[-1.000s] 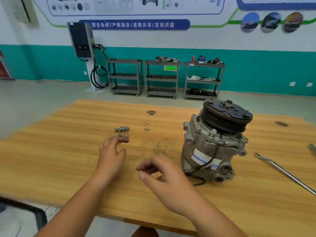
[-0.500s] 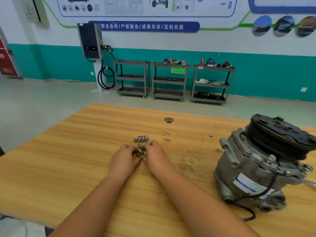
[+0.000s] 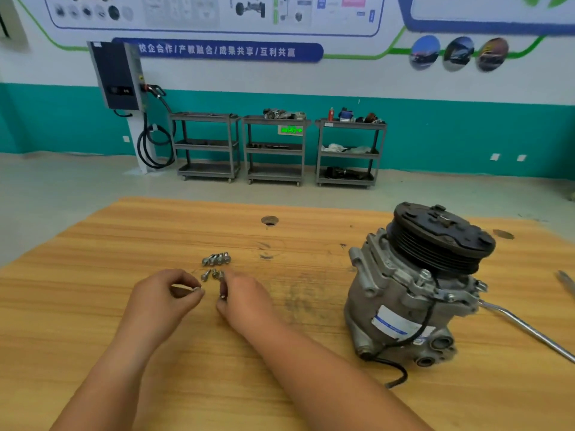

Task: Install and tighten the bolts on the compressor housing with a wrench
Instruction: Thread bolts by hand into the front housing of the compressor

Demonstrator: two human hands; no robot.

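Both hands are working at the bolt pile, mid-bench, well apart from the compressor (image 3: 413,293).

- Left hand (image 3: 161,297): fingers curled, thumb and forefinger pinching a bolt (image 3: 193,289). It lies roughly crosswise, long axis left-right, with one end towards the other hand.
- Right hand (image 3: 245,301): fingertips pinching a second bolt (image 3: 222,288). This one runs near-to-far, about square to the first. I think the head is at the far end, but it is too small to be sure.
- I judge this as picking and sorting. One bolt per hand saves a trip and leaves the fingertips free to start the threads by hand.
- A row of bolts (image 3: 217,259) is laid side by side just beyond the hands, shanks parallel and slanting near-left to far-right. It looks staged for counting.
- Two or three loose bolts (image 3: 212,273) sit between that row and the hands.
- The compressor stands on the workbench (image 3: 93,275) to the right. Its long axis is tilted, with the clutch pulley (image 3: 441,237) up and leaning away to the far right, and the port end is down and towards me. I read this as propped that way so the housing flanks and ears face the worker.
- The wrench (image 3: 525,328) lies flat on the bench beside the compressor, untouched. Its shaft runs from behind the housing out to the near right.
- No bolts are seated yet, as far as I can see.
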